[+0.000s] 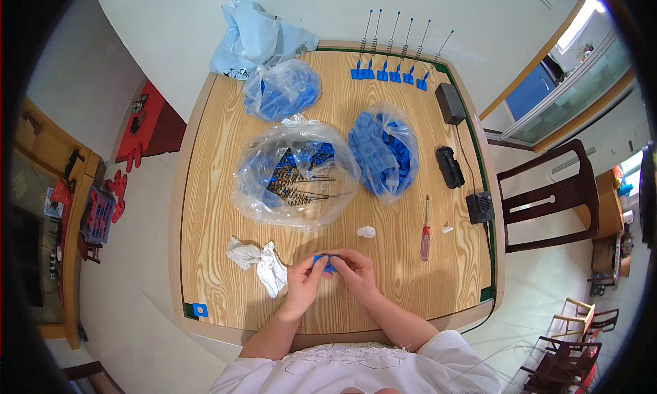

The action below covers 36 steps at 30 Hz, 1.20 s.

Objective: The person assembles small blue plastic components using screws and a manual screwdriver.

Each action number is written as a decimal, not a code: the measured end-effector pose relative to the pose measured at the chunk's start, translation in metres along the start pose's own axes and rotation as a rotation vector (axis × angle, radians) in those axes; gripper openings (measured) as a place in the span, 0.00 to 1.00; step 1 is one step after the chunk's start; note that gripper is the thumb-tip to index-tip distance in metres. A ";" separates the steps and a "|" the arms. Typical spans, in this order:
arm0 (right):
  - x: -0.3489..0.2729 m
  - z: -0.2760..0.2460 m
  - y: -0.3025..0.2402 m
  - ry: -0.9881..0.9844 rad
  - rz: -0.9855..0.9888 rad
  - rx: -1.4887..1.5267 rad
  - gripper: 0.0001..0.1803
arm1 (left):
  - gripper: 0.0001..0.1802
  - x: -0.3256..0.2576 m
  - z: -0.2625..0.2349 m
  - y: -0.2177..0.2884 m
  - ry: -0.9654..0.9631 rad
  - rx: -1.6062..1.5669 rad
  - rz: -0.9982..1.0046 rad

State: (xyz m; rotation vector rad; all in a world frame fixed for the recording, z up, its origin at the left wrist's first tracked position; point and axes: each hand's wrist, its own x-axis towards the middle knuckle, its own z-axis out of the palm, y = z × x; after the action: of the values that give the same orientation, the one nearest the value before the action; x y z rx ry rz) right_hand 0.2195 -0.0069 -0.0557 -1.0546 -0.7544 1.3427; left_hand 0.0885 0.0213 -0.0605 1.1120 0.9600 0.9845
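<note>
And here I see left hand (pixel 305 276) and right hand (pixel 355 272), fingers closed, pinching one blue piece (pixel 328 264) bodyward of the clear spring bag (pixel 250 202).

"What's the surface (pixel 431 291) like?"
"Striped wood grain."
"And lying directly on it?"
"Three clear bags (pixel 301 219), six blue-footed springs (pixel 389 47) in a row near the far edge, crumpled white cloth (pixel 272 274), a red-handled screwdriver (pixel 426 242), and two black boxes (pixel 449 104) at the right."
</note>
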 end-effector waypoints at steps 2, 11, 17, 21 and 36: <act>0.000 0.000 -0.003 -0.007 0.006 -0.006 0.10 | 0.10 0.000 0.000 0.000 -0.004 -0.014 -0.004; -0.001 -0.002 -0.001 -0.014 0.030 0.000 0.11 | 0.11 0.000 0.003 0.005 -0.009 -0.081 -0.024; -0.003 0.001 -0.006 0.014 0.048 0.005 0.10 | 0.11 0.000 0.002 0.007 -0.013 -0.093 -0.024; -0.003 -0.002 -0.003 0.001 0.043 0.010 0.10 | 0.10 0.000 0.005 0.009 -0.006 -0.086 -0.022; 0.001 0.000 0.000 -0.146 0.052 -0.167 0.15 | 0.11 0.002 -0.003 0.003 0.086 -0.108 -0.070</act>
State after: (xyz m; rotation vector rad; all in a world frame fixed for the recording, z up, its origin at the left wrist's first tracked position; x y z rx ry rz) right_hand 0.2196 -0.0056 -0.0557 -1.1218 -0.9677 1.4313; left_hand 0.0855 0.0250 -0.0585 0.9466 0.9967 1.0223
